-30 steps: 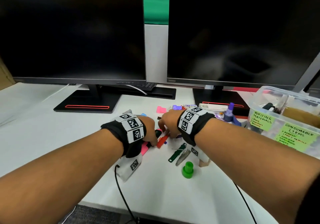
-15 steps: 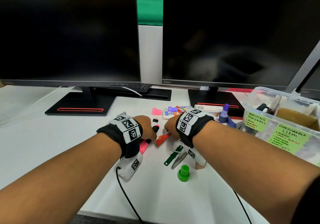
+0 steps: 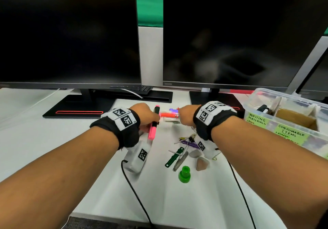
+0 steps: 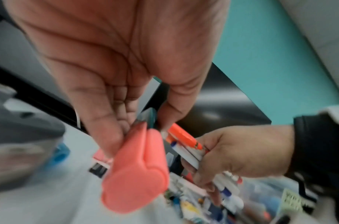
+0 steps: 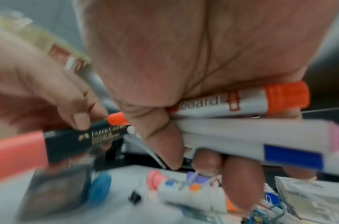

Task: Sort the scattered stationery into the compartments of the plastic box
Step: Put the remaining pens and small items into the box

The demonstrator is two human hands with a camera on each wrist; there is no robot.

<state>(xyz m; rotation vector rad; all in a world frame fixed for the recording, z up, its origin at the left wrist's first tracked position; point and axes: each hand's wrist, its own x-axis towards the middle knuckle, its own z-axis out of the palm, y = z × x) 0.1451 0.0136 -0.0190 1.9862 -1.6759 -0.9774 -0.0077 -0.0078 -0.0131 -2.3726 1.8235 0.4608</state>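
Note:
My left hand (image 3: 144, 116) grips a pink highlighter with a dark barrel (image 3: 153, 125), lifted above the desk; its pink cap fills the left wrist view (image 4: 138, 171). My right hand (image 3: 185, 116) grips a bundle of markers: an orange-capped whiteboard marker (image 5: 260, 103) and a white marker with a blue band (image 5: 270, 145), its orange end (image 3: 167, 114) pointing left. The clear plastic box (image 3: 287, 120) with green labels stands at the right, pens in its far-left compartment. Loose stationery (image 3: 179, 155) lies under my right wrist.
Two dark monitors (image 3: 71, 33) on black bases (image 3: 78, 108) stand behind the hands. A green cap (image 3: 184, 174), green clip, tweezers, binder clips and erasers lie on the white desk (image 3: 44, 149). Black cables run off the front edge.
Both hands have risen off the desk. The left hand lifted the pink highlighter upright, and the right hand lifted its markers clear of the pile.

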